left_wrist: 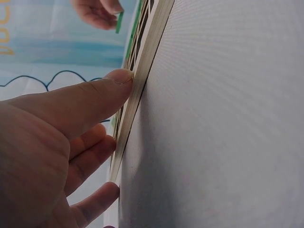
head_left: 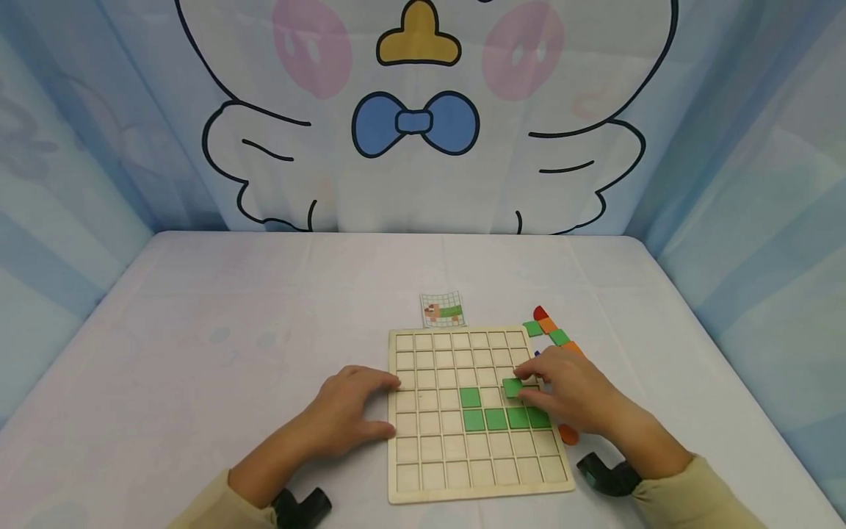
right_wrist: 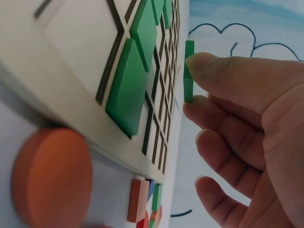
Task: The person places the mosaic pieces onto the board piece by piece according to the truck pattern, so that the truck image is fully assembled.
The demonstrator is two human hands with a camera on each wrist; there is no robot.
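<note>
A wooden grid board (head_left: 431, 470) lies on the table with several green square tiles (head_left: 474, 420) set in its cells. My right hand (head_left: 575, 389) pinches another green tile (right_wrist: 189, 71) between thumb and fingertip, raised above the board's right part. At the left edge of the board rests my left hand (head_left: 346, 411), its thumb and fingertips spread along the wooden side (left_wrist: 142, 76). In the left wrist view the fingers touch that edge without wrapping round anything.
Beyond the board lies a small picture card (head_left: 443, 310) with a gridded drawing. Loose orange, green and red pieces (head_left: 558, 336) line the board's right side, partly behind my right hand. An orange rounded piece (right_wrist: 52, 178) sits near the board's right edge.
</note>
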